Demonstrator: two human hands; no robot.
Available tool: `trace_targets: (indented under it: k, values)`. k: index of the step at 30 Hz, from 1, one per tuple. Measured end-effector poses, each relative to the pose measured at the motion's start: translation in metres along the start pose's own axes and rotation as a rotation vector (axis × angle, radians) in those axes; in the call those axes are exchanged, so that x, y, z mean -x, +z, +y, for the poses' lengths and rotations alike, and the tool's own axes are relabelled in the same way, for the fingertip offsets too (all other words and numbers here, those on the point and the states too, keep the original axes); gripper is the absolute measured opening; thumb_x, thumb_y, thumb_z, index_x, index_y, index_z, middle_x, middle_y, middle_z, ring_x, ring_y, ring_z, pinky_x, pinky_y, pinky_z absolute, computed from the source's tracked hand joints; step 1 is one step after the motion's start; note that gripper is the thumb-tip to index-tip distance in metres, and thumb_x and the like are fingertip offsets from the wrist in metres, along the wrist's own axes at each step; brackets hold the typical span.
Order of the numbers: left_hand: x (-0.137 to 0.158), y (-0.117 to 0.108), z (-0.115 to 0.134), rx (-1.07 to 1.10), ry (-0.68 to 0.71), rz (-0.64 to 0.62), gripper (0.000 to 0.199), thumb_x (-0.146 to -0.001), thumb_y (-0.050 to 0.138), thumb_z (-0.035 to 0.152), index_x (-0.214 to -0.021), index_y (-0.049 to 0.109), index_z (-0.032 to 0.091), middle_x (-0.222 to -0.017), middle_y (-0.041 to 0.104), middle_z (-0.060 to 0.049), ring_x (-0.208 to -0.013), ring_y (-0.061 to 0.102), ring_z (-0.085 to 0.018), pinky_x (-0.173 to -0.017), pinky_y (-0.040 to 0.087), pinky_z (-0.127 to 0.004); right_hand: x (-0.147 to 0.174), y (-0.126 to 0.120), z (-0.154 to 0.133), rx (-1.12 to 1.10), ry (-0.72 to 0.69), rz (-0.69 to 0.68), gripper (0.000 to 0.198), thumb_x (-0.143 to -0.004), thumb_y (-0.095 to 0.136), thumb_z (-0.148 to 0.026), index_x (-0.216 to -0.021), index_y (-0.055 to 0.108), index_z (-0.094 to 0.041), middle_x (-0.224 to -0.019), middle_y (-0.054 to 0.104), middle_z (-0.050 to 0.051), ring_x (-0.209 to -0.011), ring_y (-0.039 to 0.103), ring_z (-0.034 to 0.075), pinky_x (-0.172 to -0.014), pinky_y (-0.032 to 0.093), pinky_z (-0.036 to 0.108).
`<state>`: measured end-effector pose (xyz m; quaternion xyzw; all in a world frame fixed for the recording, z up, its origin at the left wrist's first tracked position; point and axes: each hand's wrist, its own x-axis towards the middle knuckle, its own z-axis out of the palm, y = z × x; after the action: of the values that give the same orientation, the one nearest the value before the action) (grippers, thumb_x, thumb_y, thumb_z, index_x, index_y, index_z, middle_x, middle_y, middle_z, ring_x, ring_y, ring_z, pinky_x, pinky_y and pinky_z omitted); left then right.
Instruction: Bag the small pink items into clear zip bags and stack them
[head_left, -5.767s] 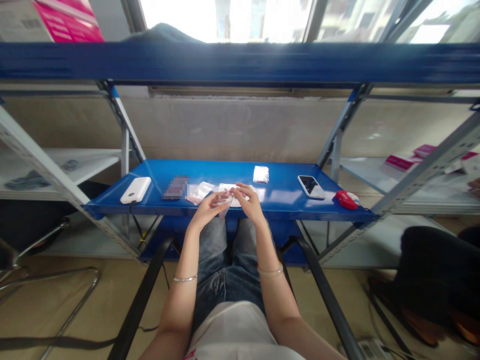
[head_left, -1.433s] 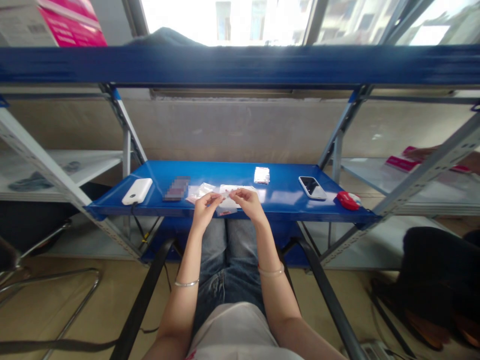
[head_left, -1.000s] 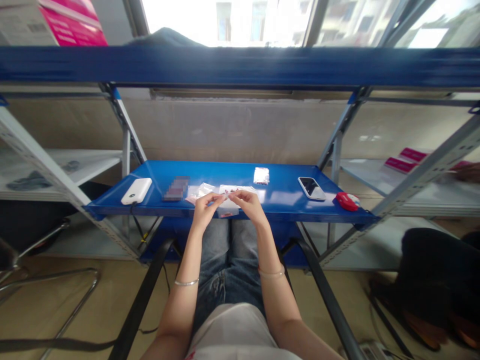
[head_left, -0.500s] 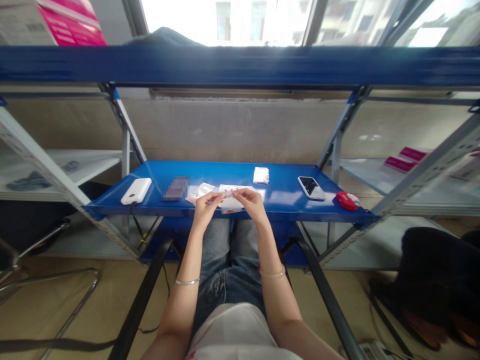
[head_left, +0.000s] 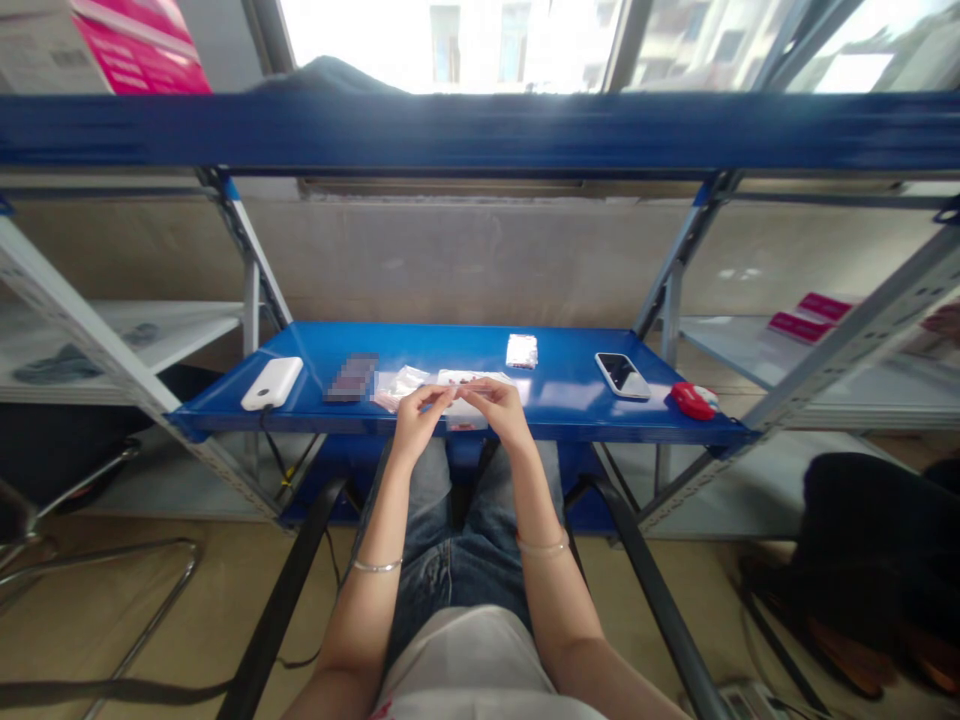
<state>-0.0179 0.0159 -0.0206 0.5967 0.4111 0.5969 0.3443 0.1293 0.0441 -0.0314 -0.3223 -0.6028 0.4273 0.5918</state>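
My left hand (head_left: 417, 420) and my right hand (head_left: 502, 408) meet fingertip to fingertip over the front edge of the blue shelf (head_left: 450, 342). Both are closed in a pinch; whatever lies between the fingers is too small to make out. Beneath them lies a white sheet (head_left: 469, 408) with small dark and reddish marks or bits on it, partly hidden by the fingers. Just left of my left hand is a crumpled clear plastic bag (head_left: 399, 385), touching or nearly touching the sheet. A small shiny silvery-white packet (head_left: 523, 351) rests farther back on the shelf.
A white power bank (head_left: 273, 383) with a black cable and a blurred-out flat object (head_left: 351, 379) lie to the left. On the right are a phone (head_left: 622, 376) and a red-and-white item (head_left: 694, 401). Blue beam (head_left: 480, 130) crosses above; chair armrests (head_left: 645, 580) flank me.
My fingertips have come closer together and shifted slightly left. My knees have spread apart below the shelf. The things on the shelf stay where they were.
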Motion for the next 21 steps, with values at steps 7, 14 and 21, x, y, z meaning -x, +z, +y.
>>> trace_targets:
  k: [7, 14, 21]
  values:
    - [0.0, 0.0, -0.001, -0.064, 0.037, 0.035, 0.023, -0.075, 0.065, 0.04, -0.077, 0.071, 0.018, -0.081, 0.071, -0.004, -0.08, 0.065, -0.019, -0.077, 0.048, -0.028, 0.0, -0.006, -0.006, 0.021, 0.034, -0.039, 0.02, -0.073, 0.068, -0.041, -0.077, 0.073, -0.022, -0.085, 0.072, 0.004, -0.089, 0.064, 0.021, -0.085, 0.047, 0.034]
    - [-0.001, 0.001, -0.004, -0.061, 0.005, 0.05, 0.023, -0.074, 0.066, 0.04, -0.077, 0.071, 0.018, -0.079, 0.071, -0.003, -0.079, 0.065, -0.019, -0.076, 0.048, -0.027, 0.002, -0.017, -0.011, 0.024, 0.174, -0.167, 0.032, -0.079, 0.059, -0.047, -0.089, 0.073, -0.021, -0.088, 0.073, 0.006, -0.085, 0.066, 0.02, -0.076, 0.046, 0.03]
    - [-0.001, -0.001, -0.009, 0.009, -0.032, 0.053, 0.027, -0.075, 0.065, 0.042, -0.079, 0.071, 0.016, -0.076, 0.07, -0.003, -0.074, 0.064, -0.017, -0.072, 0.047, -0.026, 0.004, -0.018, -0.012, -0.004, 0.284, -0.278, 0.048, -0.084, 0.047, -0.056, -0.1, 0.07, -0.017, -0.101, 0.071, 0.01, -0.082, 0.067, 0.018, -0.07, 0.048, 0.028]
